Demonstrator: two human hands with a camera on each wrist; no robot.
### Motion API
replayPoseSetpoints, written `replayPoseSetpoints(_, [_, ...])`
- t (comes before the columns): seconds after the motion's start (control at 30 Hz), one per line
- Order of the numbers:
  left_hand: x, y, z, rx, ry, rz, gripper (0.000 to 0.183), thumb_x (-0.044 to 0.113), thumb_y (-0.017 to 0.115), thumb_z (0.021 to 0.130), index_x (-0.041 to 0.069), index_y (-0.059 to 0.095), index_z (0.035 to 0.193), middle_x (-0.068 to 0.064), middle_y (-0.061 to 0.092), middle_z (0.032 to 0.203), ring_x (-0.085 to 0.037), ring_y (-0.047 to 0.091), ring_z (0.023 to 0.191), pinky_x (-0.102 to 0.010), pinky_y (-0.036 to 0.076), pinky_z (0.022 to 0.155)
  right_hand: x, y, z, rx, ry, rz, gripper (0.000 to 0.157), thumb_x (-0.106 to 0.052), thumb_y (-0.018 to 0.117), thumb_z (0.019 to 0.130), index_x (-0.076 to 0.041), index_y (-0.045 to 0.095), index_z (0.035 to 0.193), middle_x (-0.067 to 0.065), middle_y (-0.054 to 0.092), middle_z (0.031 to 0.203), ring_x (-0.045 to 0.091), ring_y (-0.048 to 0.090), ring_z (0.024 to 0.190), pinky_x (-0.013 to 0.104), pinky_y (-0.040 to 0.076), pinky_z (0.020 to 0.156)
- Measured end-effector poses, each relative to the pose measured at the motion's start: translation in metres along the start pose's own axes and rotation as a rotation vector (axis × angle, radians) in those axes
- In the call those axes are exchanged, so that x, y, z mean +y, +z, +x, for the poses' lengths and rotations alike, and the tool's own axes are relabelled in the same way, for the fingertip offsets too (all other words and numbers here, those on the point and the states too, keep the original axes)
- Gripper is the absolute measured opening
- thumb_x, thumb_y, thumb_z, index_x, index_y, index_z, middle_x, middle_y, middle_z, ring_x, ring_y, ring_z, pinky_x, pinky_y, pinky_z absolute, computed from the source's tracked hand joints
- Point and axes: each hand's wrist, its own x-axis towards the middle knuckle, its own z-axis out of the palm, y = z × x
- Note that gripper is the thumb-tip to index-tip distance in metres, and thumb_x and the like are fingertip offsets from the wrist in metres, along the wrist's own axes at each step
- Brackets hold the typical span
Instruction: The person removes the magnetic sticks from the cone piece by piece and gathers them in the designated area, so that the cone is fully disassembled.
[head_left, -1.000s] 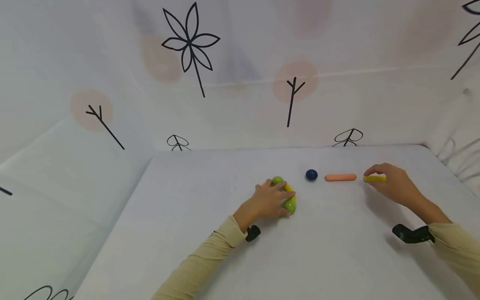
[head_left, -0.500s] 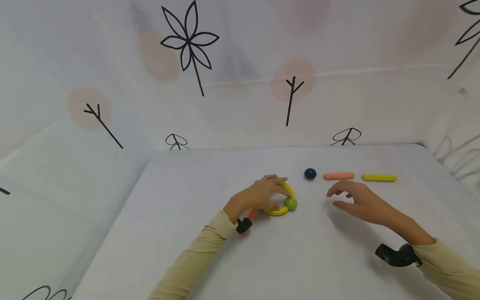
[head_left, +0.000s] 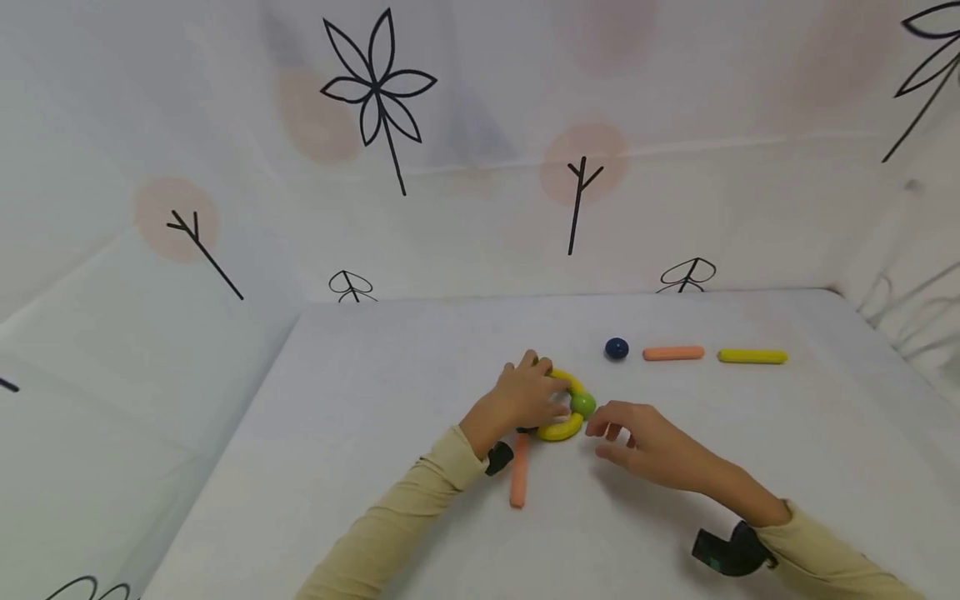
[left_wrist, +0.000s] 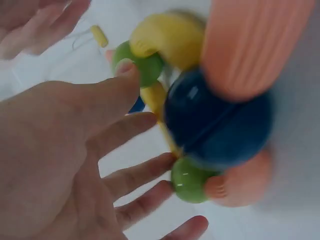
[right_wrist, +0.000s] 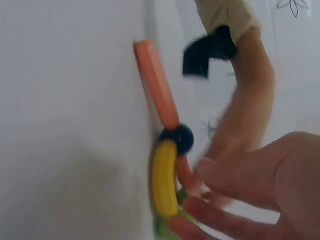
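My left hand (head_left: 517, 400) spreads over a ring of toy pieces on the white table. Two curved yellow pieces (head_left: 561, 429) meet at a green ball (head_left: 582, 405) on the ring's right side. In the left wrist view, the thumb tip lies at one green ball and fingertips touch another green ball (left_wrist: 192, 180). Between them sit a dark blue ball (left_wrist: 220, 120) and a curved orange piece (left_wrist: 245, 180). A straight orange stick (head_left: 518, 475) runs from the blue ball towards the front. Loosely bent and holding nothing, my right hand (head_left: 660, 446) hovers right of the ring.
Behind the right hand, a loose dark blue ball (head_left: 617, 348), an orange stick (head_left: 673, 353) and a yellow stick (head_left: 752, 357) lie in a row. A white printed cloth (head_left: 465, 225) hangs along the table's back edge.
My right hand has let go of the yellow stick and moved left, close to the ring. My left hand shifted over the ring, which has turned, bringing the orange stick into view at the front.
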Motion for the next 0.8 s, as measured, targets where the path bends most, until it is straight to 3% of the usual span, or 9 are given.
replayPoseSetpoints(0.1, [-0.003,-0.005,0.002,0.044,0.027,-0.07,0.05,0.054,0.055,0.089,0.032,0.054,0.134,0.003,0.052,0.125,-0.017,0.042,0.114,-0.04,0.042,0.088,-0.01,0.018,0.005,0.0,0.021,0.05,0.016,-0.014,0.069,0.087,-0.007,0.064,0.1,-0.005,0.06,0.087,0.009,0.054,0.075,0.023,0.048,0.062])
replayPoseSetpoints(0.23, [-0.009,-0.002,0.004,0.03,0.165,-0.216,0.055,0.047,0.065,0.086,0.034,0.05,0.137,0.004,0.044,0.141,-0.018,0.038,0.127,-0.045,0.035,0.1,-0.023,0.046,0.008,0.031,0.067,0.064,0.027,-0.03,0.072,0.084,-0.008,0.062,0.097,-0.007,0.055,0.078,0.006,0.05,0.064,0.023,0.044,0.056])
replayPoseSetpoints(0.33, [-0.01,0.003,0.005,0.018,0.223,-0.232,0.055,0.047,0.064,0.087,0.035,0.048,0.139,0.002,0.041,0.146,-0.021,0.036,0.131,-0.05,0.03,0.105,-0.031,0.065,0.009,0.091,0.124,0.0,0.041,-0.043,0.075,0.078,-0.01,0.062,0.097,-0.008,0.053,0.074,0.005,0.046,0.06,0.023,0.04,0.052])
replayPoseSetpoints(0.43, [-0.009,0.01,0.005,0.05,0.197,-0.177,0.053,0.05,0.059,0.089,0.035,0.048,0.138,0.002,0.044,0.143,-0.02,0.039,0.129,-0.049,0.033,0.102,-0.038,0.08,0.012,0.151,0.18,-0.076,0.051,-0.049,0.078,0.071,-0.01,0.062,0.099,-0.01,0.051,0.073,0.005,0.043,0.06,0.024,0.038,0.052])
replayPoseSetpoints(0.53, [-0.007,0.013,0.005,0.077,0.128,-0.118,0.052,0.054,0.053,0.091,0.034,0.049,0.138,0.004,0.047,0.139,-0.018,0.041,0.127,-0.048,0.038,0.097,-0.043,0.087,0.014,0.183,0.207,-0.11,0.053,-0.045,0.081,0.068,-0.009,0.062,0.102,-0.009,0.05,0.073,0.006,0.043,0.061,0.025,0.038,0.053])
replayPoseSetpoints(0.7, [-0.006,0.01,0.001,0.067,0.011,-0.07,0.054,0.055,0.05,0.092,0.033,0.046,0.14,0.002,0.051,0.127,-0.018,0.044,0.117,-0.047,0.042,0.091,-0.044,0.084,0.013,0.163,0.211,-0.098,0.041,-0.028,0.079,0.071,-0.01,0.061,0.103,-0.009,0.053,0.074,0.007,0.045,0.061,0.025,0.039,0.052])
replayPoseSetpoints(0.8, [-0.009,0.006,-0.004,0.026,0.013,-0.115,0.057,0.051,0.057,0.09,0.032,0.044,0.142,0.0,0.05,0.127,-0.019,0.044,0.116,-0.046,0.041,0.093,-0.04,0.077,0.01,0.139,0.238,-0.073,0.033,-0.016,0.075,0.07,-0.011,0.062,0.1,-0.01,0.053,0.071,0.008,0.046,0.06,0.026,0.04,0.052])
